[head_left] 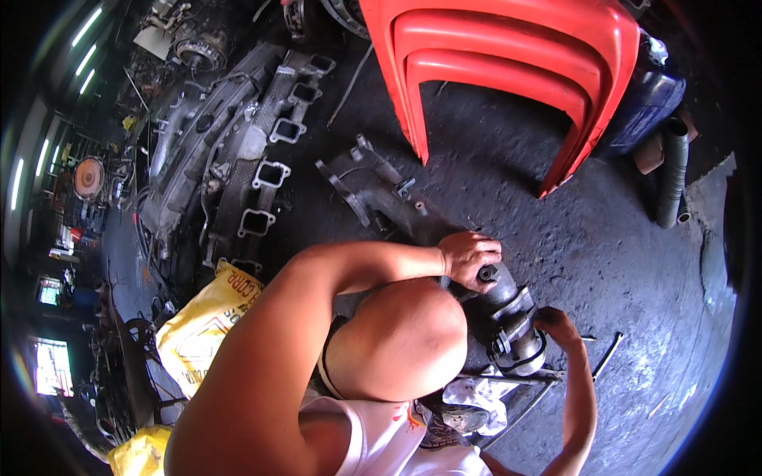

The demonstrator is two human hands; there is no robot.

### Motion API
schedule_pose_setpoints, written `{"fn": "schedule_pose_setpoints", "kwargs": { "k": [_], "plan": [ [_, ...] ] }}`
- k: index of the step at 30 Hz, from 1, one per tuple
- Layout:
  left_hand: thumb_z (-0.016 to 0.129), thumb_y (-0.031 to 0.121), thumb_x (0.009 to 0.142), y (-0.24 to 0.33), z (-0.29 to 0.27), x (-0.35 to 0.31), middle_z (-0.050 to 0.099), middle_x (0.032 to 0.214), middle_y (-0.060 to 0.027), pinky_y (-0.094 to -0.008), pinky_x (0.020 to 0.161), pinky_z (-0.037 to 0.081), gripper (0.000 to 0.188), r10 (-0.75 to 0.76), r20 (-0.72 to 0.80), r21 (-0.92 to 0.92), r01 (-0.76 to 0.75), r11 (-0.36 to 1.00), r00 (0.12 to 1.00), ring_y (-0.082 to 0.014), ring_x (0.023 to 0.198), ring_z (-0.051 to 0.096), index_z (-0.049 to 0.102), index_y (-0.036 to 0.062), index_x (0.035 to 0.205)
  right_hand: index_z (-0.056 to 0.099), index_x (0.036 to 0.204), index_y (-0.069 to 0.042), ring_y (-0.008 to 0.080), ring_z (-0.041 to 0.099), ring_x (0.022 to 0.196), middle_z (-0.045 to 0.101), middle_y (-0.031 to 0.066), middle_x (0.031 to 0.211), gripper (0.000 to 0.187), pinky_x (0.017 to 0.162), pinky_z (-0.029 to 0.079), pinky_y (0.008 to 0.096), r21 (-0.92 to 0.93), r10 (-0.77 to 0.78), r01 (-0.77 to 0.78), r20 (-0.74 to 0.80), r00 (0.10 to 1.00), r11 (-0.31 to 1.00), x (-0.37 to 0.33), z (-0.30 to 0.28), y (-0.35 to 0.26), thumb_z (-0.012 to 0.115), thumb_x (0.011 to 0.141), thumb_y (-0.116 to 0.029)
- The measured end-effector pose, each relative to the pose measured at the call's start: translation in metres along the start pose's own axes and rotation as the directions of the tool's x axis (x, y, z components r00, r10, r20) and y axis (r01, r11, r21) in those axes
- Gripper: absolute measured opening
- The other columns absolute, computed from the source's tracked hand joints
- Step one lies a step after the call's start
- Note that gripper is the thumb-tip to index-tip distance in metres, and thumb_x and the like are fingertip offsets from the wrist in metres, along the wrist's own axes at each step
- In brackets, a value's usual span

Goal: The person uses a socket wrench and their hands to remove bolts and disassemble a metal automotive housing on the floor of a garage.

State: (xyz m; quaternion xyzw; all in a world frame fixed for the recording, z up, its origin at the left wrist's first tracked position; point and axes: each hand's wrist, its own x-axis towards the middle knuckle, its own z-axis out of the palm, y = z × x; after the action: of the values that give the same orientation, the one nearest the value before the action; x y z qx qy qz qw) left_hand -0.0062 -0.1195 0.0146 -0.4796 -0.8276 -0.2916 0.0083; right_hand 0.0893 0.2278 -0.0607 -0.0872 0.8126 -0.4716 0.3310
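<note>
A long dark metal engine pipe [502, 292], which looks like part of an intake manifold, lies slantwise on the floor past my bent knee. My left hand [472, 258] is closed over its middle, beside a small round port. Toward the near end, a metal collar with fittings [514, 313] surrounds the pipe. My right hand [559, 327] is at the right side of that collar, its fingers curled in. Whatever those fingertips hold is too small or hidden to make out. The flanged far end [349, 186] of the casting points away to the upper left.
Stacked red plastic chairs [492, 32] stand ahead. Several metal manifolds [258, 174] lie at the left, near a yellow sack [202, 329]. Long-handled tools [607, 357] and a white rag [476, 397] are near the pipe. A blue container [647, 103] and a grey hose [673, 170] stand right.
</note>
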Motion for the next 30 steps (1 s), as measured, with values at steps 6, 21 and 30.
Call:
{"fn": "schedule_pose_setpoints", "kwargs": {
  "k": [6, 21, 30],
  "plan": [
    [0.067, 0.044, 0.069, 0.003, 0.003, 0.004, 0.059, 0.099, -0.0106, -0.0384, 0.077, 0.051, 0.044, 0.008, -0.008, -0.002, -0.008, 1.000, 1.000, -0.0290, 0.086, 0.061, 0.061, 0.0035, 0.086, 0.067, 0.092, -0.002, 0.0112, 0.054, 0.073, 0.063, 0.0032, 0.079, 0.031, 0.067, 0.044, 0.0304, 0.165, 0.082, -0.088, 0.042, 0.996, 0.982, -0.012, -0.004, 0.009, 0.063, 0.086, -0.032],
    [0.071, 0.037, 0.065, 0.003, 0.000, 0.015, 0.063, 0.103, -0.0118, -0.0380, 0.077, 0.053, 0.044, -0.017, -0.010, 0.045, 0.017, 0.999, 1.000, -0.0283, 0.089, 0.065, 0.064, 0.0031, 0.091, 0.066, 0.097, 0.001, 0.0167, 0.057, 0.077, 0.067, 0.0108, 0.088, 0.037, 0.073, 0.048, 0.0350, 0.156, 0.106, -0.092, -0.084, 0.991, 0.983, -0.010, 0.001, 0.000, 0.063, 0.086, -0.035],
    [0.061, 0.042, 0.068, 0.019, 0.001, 0.024, 0.060, 0.087, -0.0125, -0.0426, 0.065, 0.050, 0.039, 0.060, 0.019, 0.014, -0.060, 0.998, 0.998, -0.0332, 0.074, 0.061, 0.058, 0.0039, 0.075, 0.066, 0.095, -0.004, 0.0171, 0.060, 0.079, 0.068, 0.0103, 0.090, 0.034, 0.075, 0.049, 0.0356, 0.089, -0.094, 0.108, -0.150, 0.984, 0.990, 0.019, 0.036, 0.067, 0.067, 0.081, -0.034]
  ]
}}
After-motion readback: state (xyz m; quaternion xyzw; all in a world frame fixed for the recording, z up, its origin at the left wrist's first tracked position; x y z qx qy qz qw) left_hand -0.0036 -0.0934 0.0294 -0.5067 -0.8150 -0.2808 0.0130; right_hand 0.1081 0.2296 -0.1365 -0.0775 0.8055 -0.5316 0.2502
